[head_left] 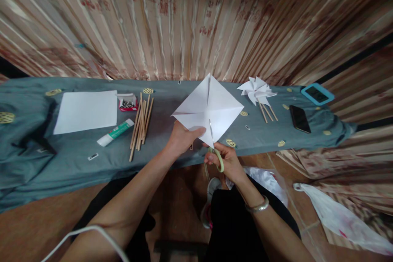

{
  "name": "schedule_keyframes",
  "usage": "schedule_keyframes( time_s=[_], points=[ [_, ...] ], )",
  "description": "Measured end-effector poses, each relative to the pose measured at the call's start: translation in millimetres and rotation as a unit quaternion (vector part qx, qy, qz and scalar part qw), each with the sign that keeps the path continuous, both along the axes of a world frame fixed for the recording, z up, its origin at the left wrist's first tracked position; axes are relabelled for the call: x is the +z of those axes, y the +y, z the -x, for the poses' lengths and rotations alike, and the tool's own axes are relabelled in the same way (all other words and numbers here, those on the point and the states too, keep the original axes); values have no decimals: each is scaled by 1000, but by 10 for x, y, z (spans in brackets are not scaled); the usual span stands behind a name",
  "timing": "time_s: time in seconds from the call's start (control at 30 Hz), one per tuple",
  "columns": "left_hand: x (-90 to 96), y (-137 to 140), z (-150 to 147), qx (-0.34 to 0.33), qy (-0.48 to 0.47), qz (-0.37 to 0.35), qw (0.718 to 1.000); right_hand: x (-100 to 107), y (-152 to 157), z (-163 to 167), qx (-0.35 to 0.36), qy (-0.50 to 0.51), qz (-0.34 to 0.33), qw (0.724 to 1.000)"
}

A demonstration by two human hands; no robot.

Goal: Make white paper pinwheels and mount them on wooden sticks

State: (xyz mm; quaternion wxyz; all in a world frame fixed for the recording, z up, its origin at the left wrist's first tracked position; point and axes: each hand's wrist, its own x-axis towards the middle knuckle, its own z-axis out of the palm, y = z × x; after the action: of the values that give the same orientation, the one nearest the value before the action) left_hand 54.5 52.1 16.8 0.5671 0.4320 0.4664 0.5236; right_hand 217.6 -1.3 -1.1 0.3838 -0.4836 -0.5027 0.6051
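While a white paper square is held up at the centre of the frame, slits running in from its top and left corners, its lower corner is met by a pair of scissors, whose blade is pointed toward the paper's middle. The square's lower left edge is gripped by the left hand, the thumb laid on top. The scissors' green handle is grasped by the fingers of the right hand, just below the paper. At left on the table, wooden sticks are heaped near a green-and-white tube, and a small red box of metal pieces is set between them and a white sheet. At right, paper pinwheels are laid near a black phone and a blue-framed device. Across the top, a patterned curtain is hung.
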Motion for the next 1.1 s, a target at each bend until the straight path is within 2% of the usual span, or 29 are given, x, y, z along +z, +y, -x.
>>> schedule_keyframes(
  time_s=[0.3,0.77,1.1],
  points=[
    [-4,-4,30,3,11,-13,1000,-4,14,22,-13,-7,22,1000],
    [-41,-31,21,-10,13,-28,999,23,34,38,-5,-6,18,1000],
    [-1,-35,21,-6,21,-5,1000,39,35,68,-30,1,26,999]
  ],
)
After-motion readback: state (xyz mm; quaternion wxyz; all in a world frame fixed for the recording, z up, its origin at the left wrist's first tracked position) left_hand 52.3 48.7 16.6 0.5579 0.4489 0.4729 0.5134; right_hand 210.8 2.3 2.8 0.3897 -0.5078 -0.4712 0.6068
